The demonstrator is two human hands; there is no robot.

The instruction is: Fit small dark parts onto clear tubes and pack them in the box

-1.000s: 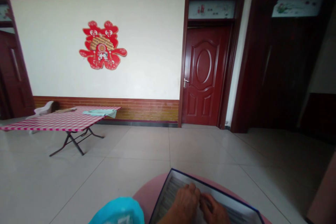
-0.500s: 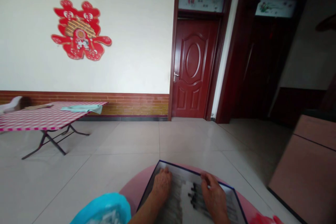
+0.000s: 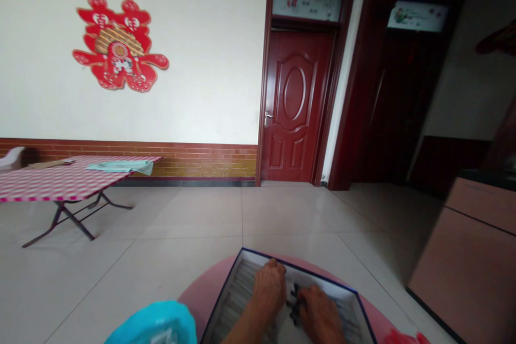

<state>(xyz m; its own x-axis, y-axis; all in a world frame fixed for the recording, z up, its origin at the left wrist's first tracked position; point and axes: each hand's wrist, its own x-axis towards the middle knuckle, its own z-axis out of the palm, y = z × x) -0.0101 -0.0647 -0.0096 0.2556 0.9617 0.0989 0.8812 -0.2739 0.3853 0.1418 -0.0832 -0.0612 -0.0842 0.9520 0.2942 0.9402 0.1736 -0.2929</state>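
R hand (image 3: 318, 312) fingers (image 3: 303, 298) are bent down by the black-ended sticks (image 3: 294, 307), near mid-box; look narrow, prob. touching, but can't tell if one's gripped. L hand (image 3: 269, 287) fingers (image 3: 276, 264) are bunched close to the box's far wall, just L of that cluster; tips too small & blurry, so can't tell if they hold anything. Main chg vs. half a sec. ago: L hand was over at the far L corner, now shifted twd the middle; R hand was up by the far rim, now lower, w/ fingers at the black ends. So the gap btwn hands is smaller, tho they're not together as they were 1 sec. ago. I'd read that as handling now centred on the mid strip, w/ the L side's greyish sticks (image 3: 237, 298) more in view, lying in a row, no fingers on them exc. maybe under the L wrist. More grey sticks (image 3: 349, 316) lie R of the R hand. All this sits in the shallow box (image 3: 339, 294), blue-edged, white inside, on the round pink tabletop (image 3: 201, 290). Bright-blue container (image 3: 151, 316) is just L of the box, whitish bits (image 3: 165, 336) inside, unclear what. Sth. red (image 3: 403, 337), cut off by the frame, is at R.
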